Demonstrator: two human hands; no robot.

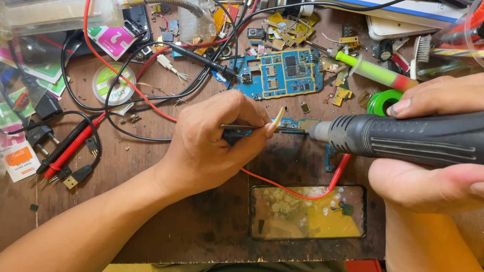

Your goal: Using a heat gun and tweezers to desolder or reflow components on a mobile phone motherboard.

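Note:
My left hand (216, 142) pinches thin metal tweezers (249, 128) whose tips reach a small blue circuit board (291, 124) on the wooden bench. My right hand (452, 145) grips a thick black hot-air tool (441, 140), its metal nozzle (317, 129) pointing left at the same small board. A larger blue circuit board (281, 72) lies just behind. A phone (307, 212) with a yellowish, stained screen lies flat below the hands.
Red and black wires (136, 88) loop across the bench. Probe leads and plugs (68, 153) lie at left, a solder wick reel (113, 83) beside them. A green-tipped syringe (372, 71), green tape roll (383, 102), a clear bottle (47, 7) and scattered metal shields sit behind.

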